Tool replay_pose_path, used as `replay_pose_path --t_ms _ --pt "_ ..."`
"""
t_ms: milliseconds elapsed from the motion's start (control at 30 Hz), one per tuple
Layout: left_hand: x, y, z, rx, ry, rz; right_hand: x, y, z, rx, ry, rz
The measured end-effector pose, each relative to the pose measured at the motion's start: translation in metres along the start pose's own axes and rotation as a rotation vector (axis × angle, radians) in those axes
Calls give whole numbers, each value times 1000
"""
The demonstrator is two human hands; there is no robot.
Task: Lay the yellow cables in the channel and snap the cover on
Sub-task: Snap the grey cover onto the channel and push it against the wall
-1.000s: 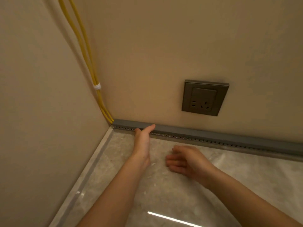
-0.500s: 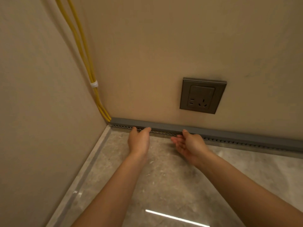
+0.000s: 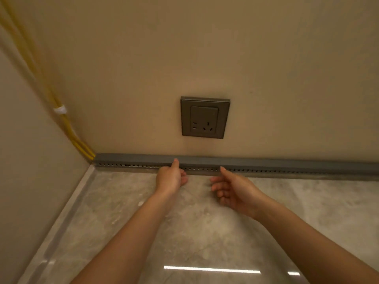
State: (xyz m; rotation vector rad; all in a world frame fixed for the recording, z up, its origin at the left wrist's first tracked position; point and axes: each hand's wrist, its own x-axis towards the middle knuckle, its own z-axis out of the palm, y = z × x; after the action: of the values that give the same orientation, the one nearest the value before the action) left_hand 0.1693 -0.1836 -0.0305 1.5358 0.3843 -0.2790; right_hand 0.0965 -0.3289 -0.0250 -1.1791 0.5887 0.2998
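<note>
Pressing with its thumb on the front face of the grey cover (image 3: 266, 163), my left hand (image 3: 171, 177) has its other fingers curled into the palm and holds nothing. My right hand (image 3: 231, 187) is near it, palm turned inward, with the fingers loosely bent and empty. One fingertip touches the slotted channel (image 3: 123, 165) just under the cover's lower edge.

The channel runs along the foot of the wall, where it meets the marble floor tile (image 3: 205, 232). The cover sits on it over the whole visible length; I cannot tell whether it is fully clipped.

The yellow cables (image 3: 81, 147) come down the room corner, are bound by a white tie (image 3: 59, 110), and enter the channel's left end. Their run inside is hidden. A grey wall socket (image 3: 205, 117) is above the hands, well apart from the channel.

Handling, as I judge it:
- **Cover:** it is a light, thin-walled plastic strip that is rigid across but bends along its length. It is best seated by thumb pressure on the face, applied point by point, not by gripping.
- **Cables:** they look pliant and springy, and are best taken hold of below the tie, near the bend.
</note>
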Motion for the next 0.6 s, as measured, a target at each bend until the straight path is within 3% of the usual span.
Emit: replay_pose_path --t_ms 100,233,500,600 --pt "2 -3 1 -9 23 14 -13 -1 -41 125 120 -70" --pt "-4 -1 10 -204 57 0 -24 -15 -80 246 307 -133" --pt "-11 0 21 -246 144 -23 -11 -35 -83 149 387 -58" --pt "-19 -2 32 -207 73 -76 -8 -32 -84 151 382 -82"
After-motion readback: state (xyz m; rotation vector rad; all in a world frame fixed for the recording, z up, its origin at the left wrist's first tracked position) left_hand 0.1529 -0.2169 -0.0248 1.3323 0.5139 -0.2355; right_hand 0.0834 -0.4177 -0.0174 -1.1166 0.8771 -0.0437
